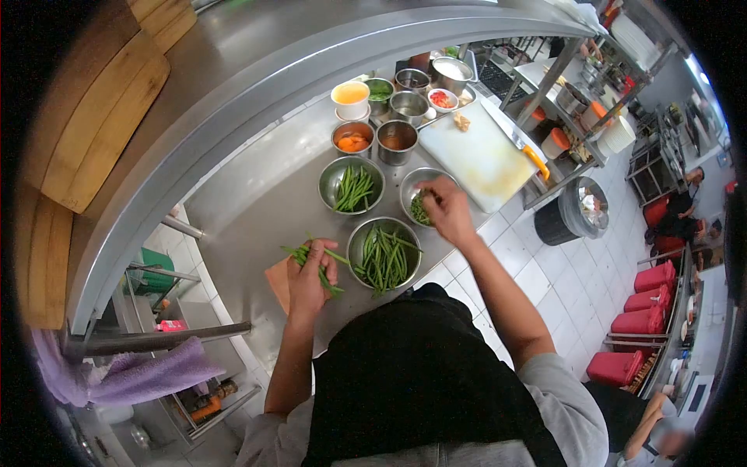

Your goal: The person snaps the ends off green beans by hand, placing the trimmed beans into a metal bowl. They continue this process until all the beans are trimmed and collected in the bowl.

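Note:
Several green beans (331,255) are gripped in my left hand (310,276), above a brown board (278,282) on the steel counter. My right hand (445,205) is over a small steel bowl (410,180) holding small green pieces (421,210); its fingers are pinched together, and what they hold, if anything, is too small to make out. Between my hands, nearest my body, a steel bowl (351,247) is full of whole green beans (385,259). Behind it another steel bowl (327,180) holds more beans (354,189).
Farther back are pots with orange pieces (352,143) and other ingredients. A white cutting board (475,156) carries a knife with an orange handle (536,162). A grey bin (572,212) stands on the floor at the right. Other people are at the far right.

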`<state>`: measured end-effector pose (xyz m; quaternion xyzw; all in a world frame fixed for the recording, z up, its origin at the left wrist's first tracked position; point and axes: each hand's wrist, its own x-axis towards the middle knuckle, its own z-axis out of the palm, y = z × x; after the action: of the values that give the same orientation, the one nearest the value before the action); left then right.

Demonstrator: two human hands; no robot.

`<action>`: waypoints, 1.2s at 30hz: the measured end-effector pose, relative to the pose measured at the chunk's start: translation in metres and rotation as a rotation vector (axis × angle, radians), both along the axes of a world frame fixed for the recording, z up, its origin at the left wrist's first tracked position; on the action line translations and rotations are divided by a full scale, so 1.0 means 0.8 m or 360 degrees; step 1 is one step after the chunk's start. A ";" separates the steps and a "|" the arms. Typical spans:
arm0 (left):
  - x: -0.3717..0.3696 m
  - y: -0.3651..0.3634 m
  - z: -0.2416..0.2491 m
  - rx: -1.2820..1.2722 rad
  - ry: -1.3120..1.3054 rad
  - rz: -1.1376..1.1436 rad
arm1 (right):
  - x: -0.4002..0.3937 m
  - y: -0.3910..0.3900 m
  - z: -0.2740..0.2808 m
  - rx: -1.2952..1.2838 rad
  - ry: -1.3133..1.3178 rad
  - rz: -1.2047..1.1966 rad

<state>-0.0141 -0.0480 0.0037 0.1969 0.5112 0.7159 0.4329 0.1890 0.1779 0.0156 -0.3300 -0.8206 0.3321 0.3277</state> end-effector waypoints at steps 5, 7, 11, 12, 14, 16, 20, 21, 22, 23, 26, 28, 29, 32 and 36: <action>-0.012 0.004 -0.010 -0.0055 -0.0154 0.0026 | 0.011 0.039 -0.056 0.0683 -0.0333 -0.0190; -0.013 0.006 -0.019 -0.0084 -0.0200 0.0029 | -0.001 0.021 -0.077 0.0621 -0.0419 0.0210; -0.009 0.013 -0.053 -0.0336 -0.0231 -0.0082 | -0.050 -0.018 -0.089 0.0591 -0.0271 0.0506; -0.009 0.017 -0.056 -0.0479 -0.0141 -0.0141 | -0.061 -0.022 -0.090 0.0603 -0.0281 0.0537; -0.005 0.021 -0.062 -0.0673 0.0241 -0.0185 | -0.074 -0.020 -0.096 0.0760 -0.0250 0.0593; 0.001 0.028 -0.072 -0.0939 0.0873 -0.0183 | -0.082 -0.014 -0.112 0.0702 -0.0325 0.0612; -0.002 0.027 -0.081 -0.0689 0.1509 -0.0265 | -0.074 -0.008 -0.127 0.0646 -0.0461 0.0637; 0.000 0.027 -0.078 -0.0692 0.1451 -0.0230 | -0.071 -0.008 -0.121 0.0647 -0.0466 0.0647; 0.002 0.028 -0.076 -0.0695 0.1391 -0.0198 | -0.065 -0.009 -0.115 0.0608 -0.0546 0.0686; 0.000 0.027 -0.080 -0.0698 0.1382 -0.0195 | -0.060 -0.010 -0.110 0.0568 -0.0626 0.0723; -0.010 0.029 -0.089 -0.0751 0.1316 -0.0287 | -0.054 -0.008 -0.104 0.0658 -0.0499 0.0779; -0.011 0.029 -0.076 -0.0804 0.1464 -0.0312 | -0.052 -0.008 -0.099 0.0699 -0.0454 0.0787; -0.010 0.029 -0.068 -0.0803 0.1472 -0.0312 | -0.053 -0.008 -0.096 0.0740 -0.0408 0.0798; 0.001 0.029 -0.036 -0.0721 0.1583 -0.0055 | -0.045 -0.021 -0.056 0.0755 -0.0381 0.0911; 0.000 0.037 -0.013 -0.0735 0.1751 -0.0574 | -0.048 -0.030 -0.046 0.0806 -0.0286 0.0927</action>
<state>-0.0141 -0.0187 -0.0064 0.5213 0.7598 0.2962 0.2516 0.1507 0.1536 -0.0215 -0.0201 -0.9613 0.1680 0.2177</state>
